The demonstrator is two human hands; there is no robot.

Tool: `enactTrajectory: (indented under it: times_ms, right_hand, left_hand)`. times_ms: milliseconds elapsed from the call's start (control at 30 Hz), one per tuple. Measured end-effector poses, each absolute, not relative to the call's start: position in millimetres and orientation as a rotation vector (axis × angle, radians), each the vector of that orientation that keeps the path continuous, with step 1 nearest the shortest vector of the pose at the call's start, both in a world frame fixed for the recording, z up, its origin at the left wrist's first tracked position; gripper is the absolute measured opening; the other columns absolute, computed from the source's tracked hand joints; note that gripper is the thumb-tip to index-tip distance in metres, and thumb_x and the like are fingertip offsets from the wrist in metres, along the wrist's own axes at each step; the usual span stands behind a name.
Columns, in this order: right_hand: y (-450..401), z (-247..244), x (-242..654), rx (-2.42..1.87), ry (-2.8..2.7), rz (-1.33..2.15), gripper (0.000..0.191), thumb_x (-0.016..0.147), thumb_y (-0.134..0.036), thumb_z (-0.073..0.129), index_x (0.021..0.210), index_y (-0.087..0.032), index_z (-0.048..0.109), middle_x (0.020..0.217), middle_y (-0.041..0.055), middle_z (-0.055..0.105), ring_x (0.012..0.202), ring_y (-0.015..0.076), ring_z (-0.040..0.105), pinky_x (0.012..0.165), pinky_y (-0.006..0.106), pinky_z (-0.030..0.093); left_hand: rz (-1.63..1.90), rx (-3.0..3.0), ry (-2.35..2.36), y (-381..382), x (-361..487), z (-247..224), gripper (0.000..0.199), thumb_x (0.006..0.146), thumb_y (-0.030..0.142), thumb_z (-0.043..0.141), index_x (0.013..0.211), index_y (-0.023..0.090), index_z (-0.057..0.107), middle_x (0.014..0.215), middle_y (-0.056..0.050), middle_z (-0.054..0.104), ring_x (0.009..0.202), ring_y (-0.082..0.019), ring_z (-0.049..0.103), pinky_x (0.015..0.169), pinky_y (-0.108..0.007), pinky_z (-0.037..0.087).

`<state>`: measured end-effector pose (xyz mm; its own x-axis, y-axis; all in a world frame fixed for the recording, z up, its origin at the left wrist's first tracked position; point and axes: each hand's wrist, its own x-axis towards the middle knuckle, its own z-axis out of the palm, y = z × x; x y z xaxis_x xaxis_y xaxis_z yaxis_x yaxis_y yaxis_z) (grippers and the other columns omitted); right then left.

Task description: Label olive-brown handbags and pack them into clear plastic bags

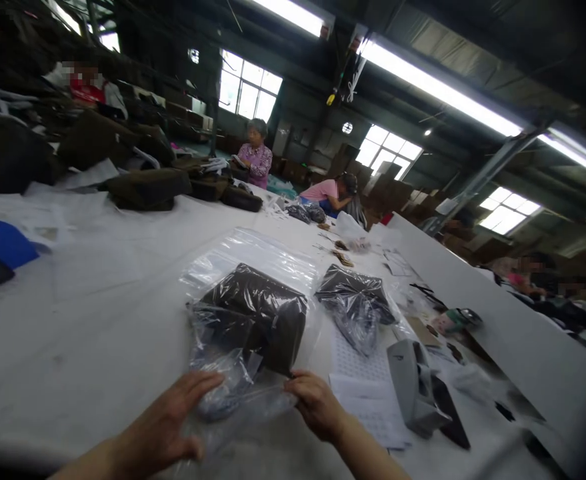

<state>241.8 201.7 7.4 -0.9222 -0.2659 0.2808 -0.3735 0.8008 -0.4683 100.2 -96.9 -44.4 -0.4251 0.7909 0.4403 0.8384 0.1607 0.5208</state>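
A dark brown bag [253, 307] lies on the white table inside a clear plastic bag [223, 393], whose loose end trails toward me. My left hand [167, 420] rests at the left side of that loose end, fingers stretched and thumb apart, touching or nearly touching the plastic. Pinched between thumb and fingers of my right hand [315, 403] is the right edge of the plastic, just below the bag's near corner. A second dark bag in clear wrapping [357, 293] lies to the right. Flat clear plastic bags [253, 243] are spread beneath and behind the first one.
Printed sheets [367, 400] and a grey-white device [413, 387] stand right of my hands. Beyond them are a jar [457, 321] and a low white partition [497, 320]. A blue object [3, 243] sits at far left; dark bags [147, 187] are heaped behind. Several people work farther back.
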Motion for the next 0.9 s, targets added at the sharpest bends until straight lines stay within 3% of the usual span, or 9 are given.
enactTrajectory:
  times_ms: [67,167,200,267,433,533,667,800,900]
  right_hand:
    - [198,8,241,0.313,-2.786,0.851,0.031,0.094,-0.033,0.036,0.091,-0.021,0.065,0.080,0.0060,0.069,0.083,0.0180,0.064,0.089,0.035,0.047]
    - [188,5,242,0.215,-2.726,0.868,0.033,0.094,-0.034,0.035,0.085,-0.021,0.064,0.077,0.0058,0.066,0.082,0.0189,0.061,0.085,0.035,0.047]
    - [185,4,243,0.226,-2.687,0.864,0.031,0.094,-0.033,0.036,0.087,-0.021,0.064,0.082,0.0067,0.065,0.084,0.0192,0.059,0.083,0.035,0.047]
    - [176,1,247,0.236,-2.604,0.845,0.028,0.093,-0.030,0.036,0.090,-0.022,0.063,0.087,0.0077,0.062,0.082,0.0190,0.057,0.076,0.033,0.047]
    - [141,-4,259,0.083,-2.532,0.780,0.029,0.092,-0.028,0.036,0.075,-0.022,0.060,0.067,0.0038,0.055,0.064,0.0174,0.052,0.058,0.028,0.037]
    - [117,-3,255,-0.174,-2.681,0.997,0.032,0.091,-0.035,0.040,0.067,-0.021,0.055,0.060,0.0011,0.053,0.057,0.0154,0.051,0.054,0.025,0.033]
    - [97,0,246,-0.474,-2.706,1.217,0.027,0.088,-0.039,0.046,0.068,-0.022,0.051,0.053,-0.0030,0.049,0.051,0.0134,0.050,0.051,0.023,0.031]
    - [89,-1,245,-0.612,-2.608,0.958,0.031,0.093,-0.043,0.032,0.076,-0.023,0.049,0.055,-0.0022,0.052,0.051,0.0159,0.052,0.051,0.026,0.030]
    - [86,-2,239,-0.670,-2.648,0.734,0.034,0.095,-0.042,0.025,0.079,-0.022,0.047,0.056,-0.0004,0.056,0.051,0.0187,0.056,0.049,0.028,0.025]
  left_hand:
    - [-1.086,-1.679,-2.413,-113,127,-55,0.082,0.063,0.061,0.068,0.135,0.033,0.042,0.126,-0.007,0.057,0.110,-0.030,0.056,0.093,-0.038,0.049]
    - [-1.251,-1.377,-2.535,-114,146,-70,0.025,0.083,0.040,0.053,0.104,0.034,0.065,0.100,-0.001,0.069,0.092,-0.021,0.064,0.082,-0.029,0.053]
    - [-1.359,-1.228,-2.564,-111,147,-72,0.022,0.088,0.037,0.046,0.092,0.032,0.068,0.089,0.000,0.070,0.083,-0.018,0.066,0.076,-0.025,0.054]
    - [-1.552,-0.939,-2.574,-108,148,-70,0.030,0.090,0.038,0.039,0.079,0.029,0.066,0.073,0.003,0.069,0.069,-0.015,0.066,0.065,-0.021,0.054]
    - [-1.633,-0.495,-2.550,-126,148,-53,0.029,0.088,0.045,0.038,0.082,0.027,0.060,0.066,0.005,0.065,0.063,-0.015,0.064,0.059,-0.019,0.051]
    - [-1.551,-0.369,-2.639,-139,141,-53,0.028,0.086,0.046,0.038,0.079,0.025,0.056,0.052,0.006,0.056,0.047,-0.014,0.058,0.049,-0.020,0.046]
    - [-1.444,-0.323,-2.839,-143,127,-62,0.027,0.086,0.043,0.036,0.078,0.026,0.056,0.054,0.005,0.059,0.052,-0.015,0.061,0.048,-0.020,0.043]
    - [-1.383,-0.360,-3.006,-147,124,-60,0.033,0.089,0.040,0.031,0.070,0.024,0.053,0.051,0.005,0.056,0.051,-0.015,0.060,0.050,-0.020,0.042]
    - [-1.319,-0.363,-2.947,-151,124,-46,0.029,0.090,0.039,0.034,0.079,0.023,0.056,0.054,0.004,0.060,0.053,-0.016,0.062,0.052,-0.022,0.046]
